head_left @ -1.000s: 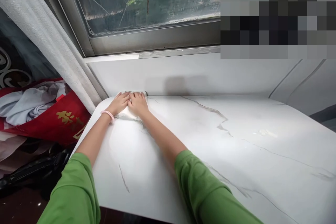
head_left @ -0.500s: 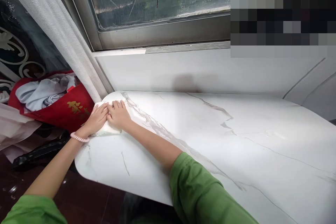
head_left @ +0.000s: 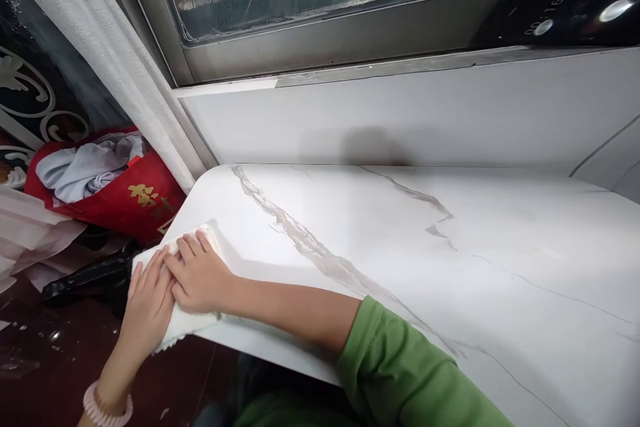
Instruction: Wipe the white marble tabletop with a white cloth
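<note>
At the left end of the white marble-veined tabletop (head_left: 400,260), listed leftward to rightward:

- Red bag (head_left: 135,203), gold characters on its face, pale garments (head_left: 90,170) inside; on the floor left of the tabletop.
- White curtain (head_left: 115,67), hanging down to the tabletop's far left corner.
- Black object (head_left: 85,280), on the dark floor left of the tabletop; kind not clear.
- Left hand (head_left: 147,303), pink bracelet (head_left: 107,407) at the wrist; flat, fingers straight and together, palm down on the cloth at the tabletop's rounded left edge.
- White cloth (head_left: 183,328), spread under both palms, not gripped; one corner shows beyond the fingertips, its lower hem hangs over the tabletop's near edge.
- Right hand (head_left: 200,277), touching the left hand; flat, fingers extended, pressing the cloth to the tabletop.
- Green sleeve (head_left: 410,373), on the right forearm, across the tabletop's near edge.
- Metal window frame (head_left: 325,33), above the tabletop's back wall.
- Dark device (head_left: 565,7) with lit digits, on the ledge above the tabletop's right part.
</note>
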`<action>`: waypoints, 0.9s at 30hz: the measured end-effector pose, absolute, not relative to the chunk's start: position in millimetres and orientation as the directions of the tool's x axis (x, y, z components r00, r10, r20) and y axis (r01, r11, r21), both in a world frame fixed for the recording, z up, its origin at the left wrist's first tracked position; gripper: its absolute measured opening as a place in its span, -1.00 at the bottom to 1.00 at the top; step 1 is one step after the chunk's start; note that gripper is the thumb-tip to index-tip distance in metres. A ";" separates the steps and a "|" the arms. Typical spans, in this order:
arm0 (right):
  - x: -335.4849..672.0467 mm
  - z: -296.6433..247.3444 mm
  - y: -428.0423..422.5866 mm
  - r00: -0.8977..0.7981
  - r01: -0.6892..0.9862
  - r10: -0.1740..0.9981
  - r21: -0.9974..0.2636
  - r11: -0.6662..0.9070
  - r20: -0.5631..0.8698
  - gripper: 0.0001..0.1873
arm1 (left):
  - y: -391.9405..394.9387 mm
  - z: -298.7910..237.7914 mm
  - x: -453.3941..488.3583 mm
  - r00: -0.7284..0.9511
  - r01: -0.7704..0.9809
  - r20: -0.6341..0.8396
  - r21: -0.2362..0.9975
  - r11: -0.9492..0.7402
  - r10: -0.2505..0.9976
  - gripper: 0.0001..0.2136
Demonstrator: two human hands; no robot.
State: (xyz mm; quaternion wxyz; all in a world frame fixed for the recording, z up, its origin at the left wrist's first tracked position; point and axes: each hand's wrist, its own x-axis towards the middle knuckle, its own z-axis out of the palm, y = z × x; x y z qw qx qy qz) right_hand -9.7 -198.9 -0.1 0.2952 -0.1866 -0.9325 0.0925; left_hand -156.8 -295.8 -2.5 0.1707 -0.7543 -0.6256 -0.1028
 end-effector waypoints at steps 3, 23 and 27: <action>-13.5 1.0 -192.0 -0.749 0.309 0.424 -0.297 0.904 0.510 -0.48 | -283.7 0.6 -162.3 0.189 0.980 0.313 -0.119 -0.159 0.931 -0.51; -5.0 -6.6 0.6 -0.461 0.700 0.809 -0.410 0.584 0.365 -0.56 | -12.5 12.0 -145.2 0.328 0.912 0.217 0.180 -0.368 0.919 -0.63; -4.5 -6.6 12.0 -0.409 0.743 0.839 -0.402 0.534 0.359 -0.55 | 7.8 10.8 -144.3 0.324 0.905 0.227 0.207 -0.371 0.918 -0.63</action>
